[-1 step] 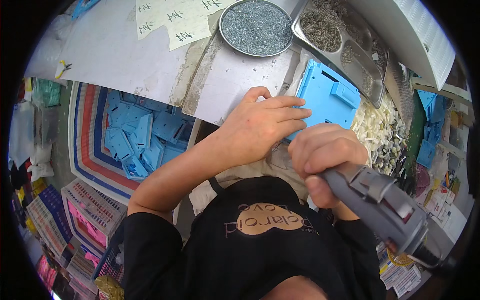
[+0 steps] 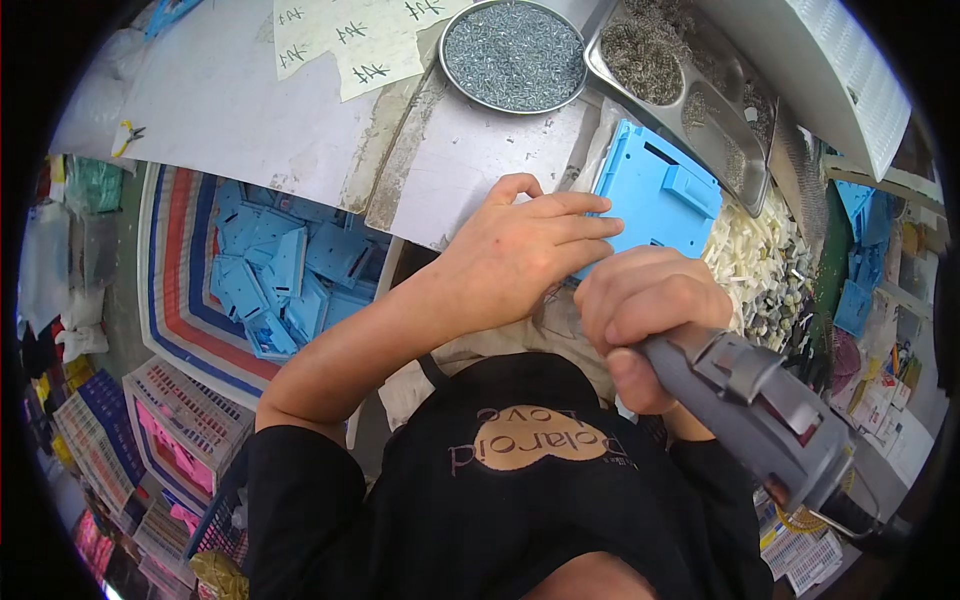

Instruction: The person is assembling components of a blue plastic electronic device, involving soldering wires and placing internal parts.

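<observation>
A light-blue plastic panel [image 2: 655, 185] with slots and a raised block lies on the table in front of me. The outstretched fingers of my left hand [image 2: 530, 245] press on its left edge and hold it; the thumb is hidden. My right hand [image 2: 655, 300] is wrapped round a grey electric screwdriver [image 2: 760, 400], over the panel's near edge. Its rear end tilts toward the lower right, and the working tip is hidden behind my hand. Beyond the panel stands a round metal dish [image 2: 443, 62] heaped with small silvery screws.
Right of the dish is a compartmented steel tray [image 2: 728, 150] with small springs. Loose whitish plastic pieces [image 2: 752, 255] lie beside the panel. To the left, a striped bin [image 2: 185, 270] holds several blue panels. Small yellow-handled pliers [image 2: 127, 138] and marked paper [image 2: 370, 55] lie farther off.
</observation>
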Demonstrator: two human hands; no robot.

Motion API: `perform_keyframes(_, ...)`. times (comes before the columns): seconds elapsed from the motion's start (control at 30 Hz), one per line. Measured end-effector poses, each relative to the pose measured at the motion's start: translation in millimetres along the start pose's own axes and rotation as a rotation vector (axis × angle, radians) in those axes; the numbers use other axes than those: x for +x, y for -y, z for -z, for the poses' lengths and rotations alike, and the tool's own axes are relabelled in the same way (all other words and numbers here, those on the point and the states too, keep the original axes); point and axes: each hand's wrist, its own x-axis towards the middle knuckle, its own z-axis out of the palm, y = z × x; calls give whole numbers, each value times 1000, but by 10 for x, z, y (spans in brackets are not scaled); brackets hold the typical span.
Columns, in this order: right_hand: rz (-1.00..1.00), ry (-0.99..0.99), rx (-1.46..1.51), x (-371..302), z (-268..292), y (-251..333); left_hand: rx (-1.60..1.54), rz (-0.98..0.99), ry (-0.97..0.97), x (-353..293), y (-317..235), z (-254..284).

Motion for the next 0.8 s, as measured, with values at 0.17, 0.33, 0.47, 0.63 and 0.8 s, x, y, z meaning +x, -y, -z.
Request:
perform_keyframes(0.17, -35, -23, -39, -42, 62, 4, 14, 13, -3, 14, -31, 25)
perform_keyframes(0.33, -70, -261, 216, -35, 380, 336, -28, 39, -135, -66, -24, 6)
perform_keyframes(0.47, -167, -393, -440, -92, 611, 872, -427, 221, -511, 48, -313, 442)
perform_keyframes(0.63, 197, -414, -820, -685, 619, 1472, -247, -410, -592, 394, -670, 1494)
perform_keyframes(0.8, 51, -14, 262, -299, 128, 1842, -117, -522, -561, 453, -1124, 1693)
